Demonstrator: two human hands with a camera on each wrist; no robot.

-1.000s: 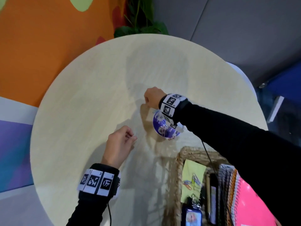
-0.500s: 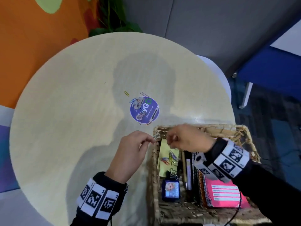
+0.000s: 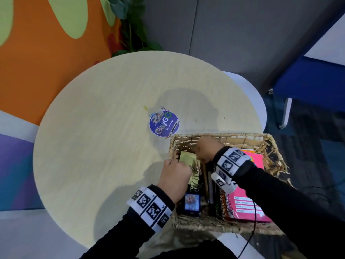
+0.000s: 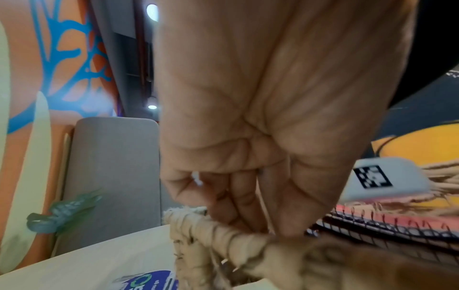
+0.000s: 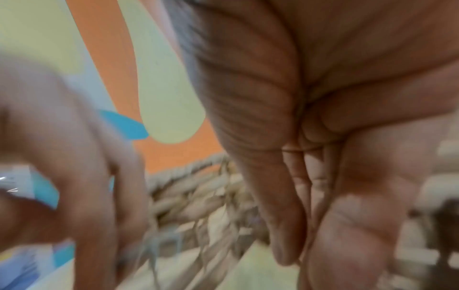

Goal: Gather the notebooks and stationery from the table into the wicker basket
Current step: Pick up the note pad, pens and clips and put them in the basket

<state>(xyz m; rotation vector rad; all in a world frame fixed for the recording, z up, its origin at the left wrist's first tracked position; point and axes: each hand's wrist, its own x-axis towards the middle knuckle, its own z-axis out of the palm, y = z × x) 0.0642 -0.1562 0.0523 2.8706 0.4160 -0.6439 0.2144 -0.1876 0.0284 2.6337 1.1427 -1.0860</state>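
The wicker basket (image 3: 224,136) stands at the table's near right edge. In it lie a yellow sticky pad (image 3: 186,157), a pink spiral notebook (image 3: 248,208) and dark pens. My left hand (image 3: 188,168) hangs over the basket's left rim (image 4: 211,225), its fingertips pinching a small bunch of paper clips (image 3: 196,168). My right hand (image 3: 202,156) is inside the basket beside it, fingers (image 5: 298,235) straight and pointing down, nothing seen in them. Several loose paper clips (image 3: 159,131) lie on and around a round purple sticker (image 3: 164,123), with a yellow clip (image 3: 146,108) just beyond.
The round pale table (image 3: 93,146) stretches left of the basket. A small blue-faced device (image 3: 192,201) sits in the basket's near left corner. A plant (image 3: 134,25) and an orange wall stand behind the table. A blue seat (image 3: 308,81) is at right.
Both hands have come from the table by the sticker to the basket. The right hand went in first, then the left moved over the left rim with paper clips.
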